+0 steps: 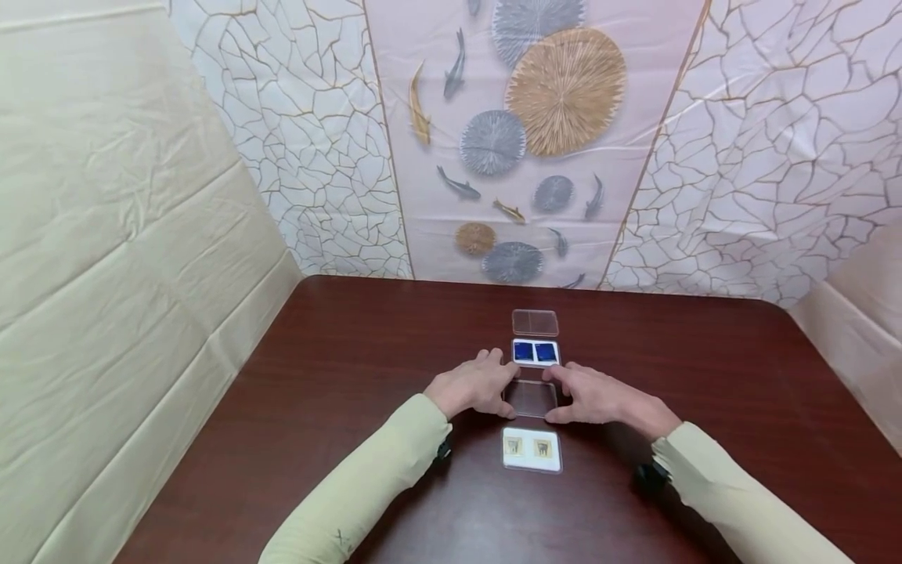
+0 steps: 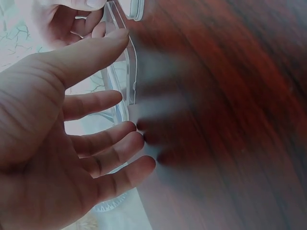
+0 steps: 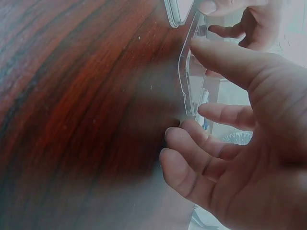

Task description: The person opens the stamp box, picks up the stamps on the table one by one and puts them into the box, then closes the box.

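Note:
A clear plastic lid (image 1: pixel 532 398) lies flat on the table between the two hands. At its left side is the left hand (image 1: pixel 478 384), thumb at the near corner and index finger at the far one. The right hand (image 1: pixel 588 394) mirrors it on the right side. In the left wrist view the thumb and fingers (image 2: pixel 109 139) are spread, tips by the lid's edge (image 2: pixel 131 72). Just beyond the lid sits a white case with two dark blue squares (image 1: pixel 535 352). Nearer the person lies a white case with two tooth pictures (image 1: pixel 532 450).
Another clear lid (image 1: pixel 535 322) lies behind the blue-square case, in line with the rest. All of them lie on a dark reddish-brown table (image 1: pixel 338 345). A patterned curtain (image 1: pixel 557 196) hangs along the table's back edge, with pale cloth (image 1: pixel 141 196) at the left.

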Demonstrator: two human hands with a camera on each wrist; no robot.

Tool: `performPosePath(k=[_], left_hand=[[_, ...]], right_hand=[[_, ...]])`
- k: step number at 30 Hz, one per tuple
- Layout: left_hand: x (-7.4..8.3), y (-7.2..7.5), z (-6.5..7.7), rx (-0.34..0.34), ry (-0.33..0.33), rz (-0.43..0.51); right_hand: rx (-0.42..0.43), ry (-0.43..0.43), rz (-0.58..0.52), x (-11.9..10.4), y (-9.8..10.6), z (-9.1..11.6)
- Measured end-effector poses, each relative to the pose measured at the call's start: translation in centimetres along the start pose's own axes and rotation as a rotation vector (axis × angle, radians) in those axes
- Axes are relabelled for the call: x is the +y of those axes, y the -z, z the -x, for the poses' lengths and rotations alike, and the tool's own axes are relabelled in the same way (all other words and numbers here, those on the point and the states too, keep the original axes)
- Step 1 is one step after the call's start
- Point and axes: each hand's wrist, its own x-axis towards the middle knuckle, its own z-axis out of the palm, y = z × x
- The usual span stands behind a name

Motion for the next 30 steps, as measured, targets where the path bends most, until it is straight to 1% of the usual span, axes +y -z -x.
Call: performPosePath(k=[3, 6, 13, 22, 30], left_hand=[[0.14, -0.05, -0.10, -0.016, 0.005, -0.005], [0.25, -0.02, -0.28, -0.019, 0.000, -0.011], [0.11, -0.07, -0.36, -0.023, 0.014, -0.011], [-0.04, 0.03, -0.65, -0.032, 0.001, -0.011], [-0.10, 0.03, -0.74, -0.043, -0.023, -0.003]], right_hand=[[-0.022, -0.006, -0.001, -0.03, -0.14, -0.08], [-0.026, -0.023, 0.000, -0.05, -0.18, -0.11], [-0.027, 0.008, 0.006, -0.15, -0.07, -0.37], [-0.039, 0.013, 0.001, -0.12, 0.05, -0.66], [-0.025, 0.031, 0.005, -0.10, -0.14, -0.59]])
